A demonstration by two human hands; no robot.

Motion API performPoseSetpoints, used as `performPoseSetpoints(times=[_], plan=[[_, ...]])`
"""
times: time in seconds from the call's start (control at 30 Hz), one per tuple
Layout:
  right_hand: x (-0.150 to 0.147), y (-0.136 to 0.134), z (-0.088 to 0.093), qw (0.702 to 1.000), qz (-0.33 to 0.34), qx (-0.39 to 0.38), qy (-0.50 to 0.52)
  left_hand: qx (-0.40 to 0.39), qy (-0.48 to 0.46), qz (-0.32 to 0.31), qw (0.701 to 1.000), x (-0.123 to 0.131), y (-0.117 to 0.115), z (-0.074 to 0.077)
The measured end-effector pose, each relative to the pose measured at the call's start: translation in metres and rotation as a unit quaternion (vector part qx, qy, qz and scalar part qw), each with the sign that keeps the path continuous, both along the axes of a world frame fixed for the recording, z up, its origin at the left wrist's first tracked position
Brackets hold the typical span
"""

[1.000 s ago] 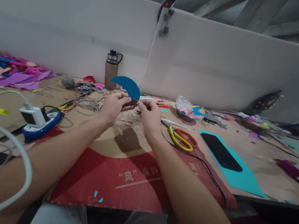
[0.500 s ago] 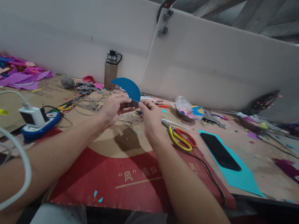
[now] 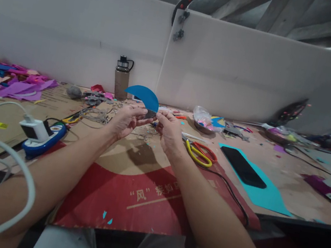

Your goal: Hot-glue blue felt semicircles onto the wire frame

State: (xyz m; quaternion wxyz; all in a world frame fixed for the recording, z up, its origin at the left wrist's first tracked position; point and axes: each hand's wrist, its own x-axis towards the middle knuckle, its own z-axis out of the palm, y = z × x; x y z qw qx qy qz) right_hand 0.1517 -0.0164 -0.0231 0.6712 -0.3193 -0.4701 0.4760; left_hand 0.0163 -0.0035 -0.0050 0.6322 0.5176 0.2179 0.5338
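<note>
Raised over the table is a blue crescent-shaped piece (image 3: pixel 147 96) that looks like paper or felt, with a dark grey part (image 3: pixel 150 114) at its lower end. My left hand (image 3: pixel 126 121) pinches that lower end from the left, thumb on top and fingers beneath. From the other side, the thumb and fingertips of my right hand (image 3: pixel 167 128) close on the right edge of the same piece. Fingers partly cover the dark part. Scissors with red and yellow handles (image 3: pixel 200 153) lie right of my right hand.
Under my arms lies red and tan cardboard (image 3: pixel 128 194). A dark bottle (image 3: pixel 122 78) stands behind. A phone (image 3: pixel 242 166) rests on turquoise sheet (image 3: pixel 270 196). To the left are a blue power strip (image 3: pixel 43 141), a white cable (image 3: pixel 26 168) and purple scraps (image 3: pixel 25 88).
Both hands and the blue crescent have shifted very slightly right, and the piece is turned a little. The grip stays the same; the view has moved slightly.
</note>
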Motion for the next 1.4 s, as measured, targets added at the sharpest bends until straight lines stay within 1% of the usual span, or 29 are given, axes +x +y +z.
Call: performPoseSetpoints(times=[0.13, 0.2, 0.4, 0.5, 0.57, 0.63, 0.73, 0.83, 0.97, 1.07, 1.13, 1.23, 1.4], plan=[[-0.002, 0.0, 0.0, 1.0, 0.008, 0.0, 0.004, -0.018, 0.01, 0.039, 0.999, 0.001, 0.003, -0.001], [-0.002, 0.0, 0.001, 1.0, 0.011, 0.005, -0.001, -0.026, 0.008, 0.044, 0.999, 0.001, 0.005, -0.002], [-0.002, -0.004, 0.001, 0.999, 0.032, 0.007, -0.016, -0.07, 0.004, 0.017, 0.997, 0.0, 0.007, -0.004], [-0.002, -0.004, 0.001, 0.999, 0.044, 0.01, -0.014, -0.07, 0.012, 0.0, 0.997, 0.002, 0.006, -0.005], [-0.002, -0.002, 0.0, 0.999, 0.035, 0.012, -0.017, -0.057, 0.021, 0.009, 0.998, 0.003, 0.005, -0.007], [-0.002, 0.0, -0.002, 0.999, 0.012, 0.009, -0.03, -0.036, 0.03, 0.039, 0.998, 0.005, 0.004, -0.01], [-0.003, 0.003, -0.005, 0.998, -0.022, 0.003, -0.054, 0.018, 0.05, 0.084, 0.995, 0.007, 0.003, -0.015], [-0.003, 0.005, -0.007, 0.997, -0.043, 0.003, -0.07, 0.074, 0.071, 0.098, 0.99, 0.01, 0.003, -0.018], [-0.003, 0.004, -0.006, 0.995, -0.055, 0.01, -0.087, 0.133, 0.109, 0.115, 0.978, 0.012, 0.0, -0.018], [-0.004, 0.001, -0.004, 0.991, -0.054, 0.032, -0.121, 0.155, 0.137, 0.129, 0.97, 0.012, -0.003, -0.017], [-0.004, -0.002, -0.004, 0.982, -0.069, 0.067, -0.16, 0.148, 0.139, 0.137, 0.97, 0.012, -0.003, -0.017], [-0.005, -0.003, -0.004, 0.968, -0.086, 0.116, -0.205, 0.117, 0.126, 0.134, 0.976, 0.011, -0.002, -0.017], [-0.005, -0.001, -0.008, 0.967, -0.09, 0.116, -0.206, 0.064, 0.084, 0.106, 0.989, 0.011, 0.002, -0.019]])
